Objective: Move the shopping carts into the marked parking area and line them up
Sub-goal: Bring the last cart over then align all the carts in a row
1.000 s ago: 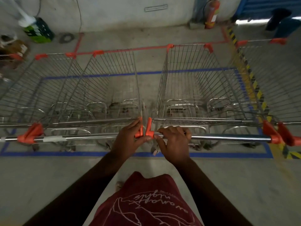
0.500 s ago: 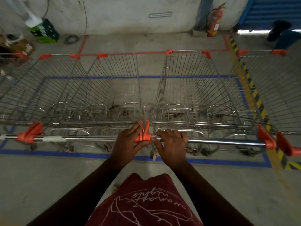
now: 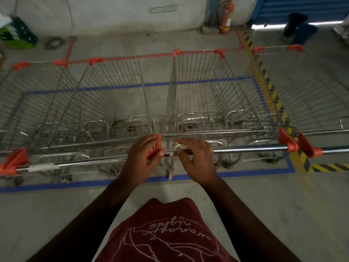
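Two wire shopping carts stand side by side inside the blue tape rectangle (image 3: 245, 173), the left cart (image 3: 113, 103) and the right cart (image 3: 207, 95). Their orange handle ends meet in front of me. My left hand (image 3: 143, 156) grips the orange end cap of the left cart's handle bar (image 3: 85, 161). My right hand (image 3: 196, 157) lies over the right cart's handle bar (image 3: 245, 148) with its fingers loosely extended. Another cart (image 3: 28, 103) sits at the far left. A further cart (image 3: 311, 91) stands at the right, over the striped line.
A yellow-and-black hazard stripe (image 3: 272, 95) runs along the right side of the blue rectangle. Red tape (image 3: 132, 57) marks the floor beyond the carts. At the back wall stand a fire extinguisher (image 3: 225, 16) and a green crate (image 3: 17, 35). A person's legs (image 3: 300, 27) show at the back right.
My right hand's fingers have uncurled from the right cart's bar. The left hand keeps its hold on the orange end. The carts sit about where they were.
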`<control>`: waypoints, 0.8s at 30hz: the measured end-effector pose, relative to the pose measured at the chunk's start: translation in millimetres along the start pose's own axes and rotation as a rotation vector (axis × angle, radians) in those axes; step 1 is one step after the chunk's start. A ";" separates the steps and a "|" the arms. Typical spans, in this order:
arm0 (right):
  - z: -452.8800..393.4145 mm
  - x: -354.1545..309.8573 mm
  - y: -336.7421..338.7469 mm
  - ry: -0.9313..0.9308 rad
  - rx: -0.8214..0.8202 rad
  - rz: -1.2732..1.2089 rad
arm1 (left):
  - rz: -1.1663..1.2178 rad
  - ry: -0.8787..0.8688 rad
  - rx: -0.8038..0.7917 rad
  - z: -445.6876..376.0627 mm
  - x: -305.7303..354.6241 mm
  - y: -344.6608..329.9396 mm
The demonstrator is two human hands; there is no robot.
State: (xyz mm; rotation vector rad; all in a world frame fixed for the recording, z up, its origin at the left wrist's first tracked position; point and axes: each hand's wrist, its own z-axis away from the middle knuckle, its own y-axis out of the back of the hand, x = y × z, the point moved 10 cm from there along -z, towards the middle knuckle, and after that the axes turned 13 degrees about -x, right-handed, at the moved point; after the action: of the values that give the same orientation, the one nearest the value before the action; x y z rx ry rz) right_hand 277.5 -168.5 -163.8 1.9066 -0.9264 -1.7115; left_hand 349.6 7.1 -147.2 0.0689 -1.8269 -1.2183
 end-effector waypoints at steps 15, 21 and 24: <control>76.2 41.2 115.8 -0.237 0.302 0.015 | 0.221 -0.287 -0.290 -88.1 112.5 -86.5; 112.1 100.3 178.6 -0.320 0.416 -0.035 | 0.206 -0.293 -0.366 -123.9 169.5 -136.1; 125.3 134.4 215.9 -0.287 0.427 -0.041 | 0.187 -0.309 -0.363 -149.6 209.3 -174.6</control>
State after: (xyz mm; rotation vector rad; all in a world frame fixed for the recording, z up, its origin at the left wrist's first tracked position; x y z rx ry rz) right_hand 114.6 -397.8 -128.8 1.9692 -1.4707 -1.9688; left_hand 261.0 -290.3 -129.3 -0.5077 -1.7889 -1.4639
